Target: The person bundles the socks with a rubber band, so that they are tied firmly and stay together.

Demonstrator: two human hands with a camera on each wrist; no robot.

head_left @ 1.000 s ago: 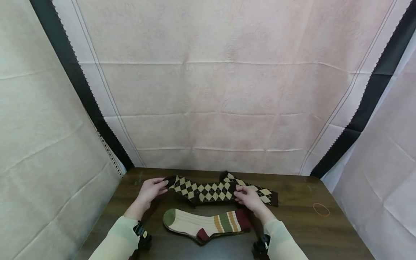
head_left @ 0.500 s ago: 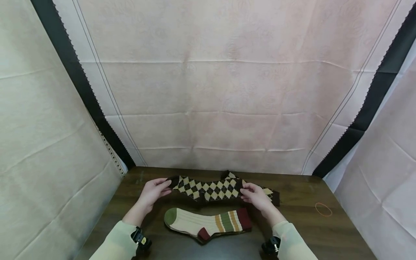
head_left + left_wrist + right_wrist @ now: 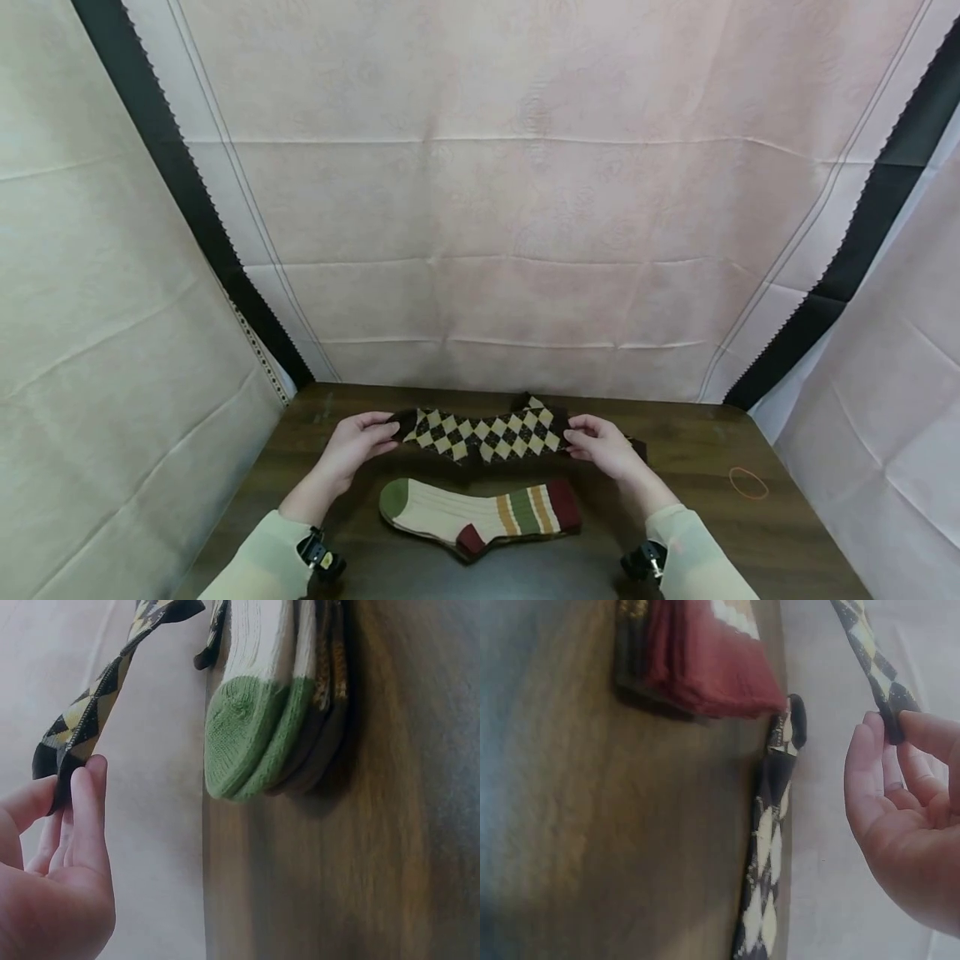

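A black-and-cream argyle sock (image 3: 487, 437) is stretched level between my two hands, raised off the table. My left hand (image 3: 354, 450) pinches its dark toe between thumb and fingers, as the left wrist view also shows. At the other end, the dark cuff is pinched by my right hand (image 3: 606, 446). A matching argyle sock (image 3: 761, 847) lies on the table behind, largely covered in the head view. Closer to me rests a stack of socks (image 3: 465, 504): cream with green toe, stripes and maroon cuff on top, darker ones beneath.
The dark wooden table (image 3: 697, 533) meets a pale cloth wall (image 3: 510, 250) at its back edge, with more cloth on both sides. An orange rubber band (image 3: 752, 499) lies at the right of the table.
My right hand has moved right with the cuff, and the held sock has shifted right. It now covers more of the matching sock. The sock stack stays put.
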